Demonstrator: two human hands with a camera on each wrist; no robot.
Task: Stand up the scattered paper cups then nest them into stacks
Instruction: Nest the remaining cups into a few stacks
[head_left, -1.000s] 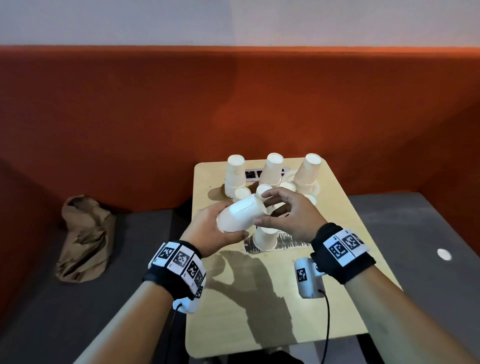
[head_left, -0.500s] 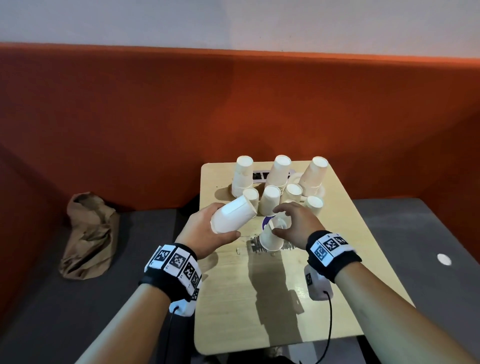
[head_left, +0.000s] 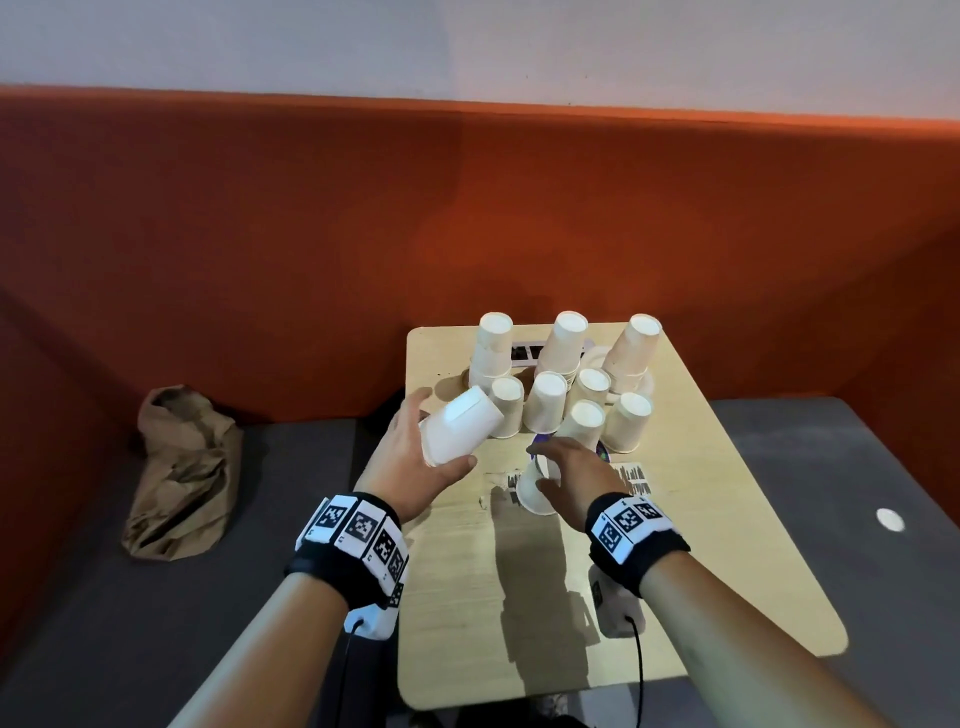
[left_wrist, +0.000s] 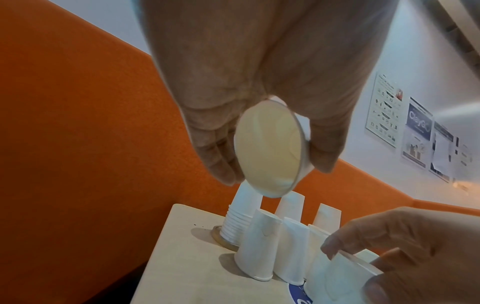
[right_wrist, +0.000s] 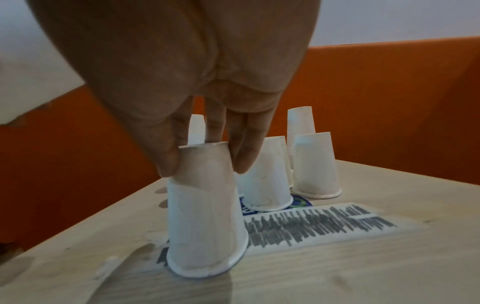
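My left hand (head_left: 441, 431) grips a white paper cup (head_left: 460, 431), tilted in the air left of the group; in the left wrist view its open mouth (left_wrist: 270, 152) faces the camera. My right hand (head_left: 545, 467) pinches the base of an upside-down cup (head_left: 535, 491). The right wrist view shows that cup (right_wrist: 205, 207) with its rim on the table and my fingers (right_wrist: 244, 158) on its top. Several single inverted cups (head_left: 545, 408) stand behind it. Three taller nested stacks (head_left: 563, 348) line the far edge.
The small wooden table (head_left: 675, 571) carries a printed label (head_left: 636, 475) beside my right hand. Its near half is bare wood. A crumpled brown paper bag (head_left: 182, 467) lies on the grey seat to the left. An orange backrest (head_left: 467, 208) rises behind the table.
The hands, together on one cup a second ago, have parted. My left hand carried its cup left. My right hand brought another cup down, mouth-down, onto the table.
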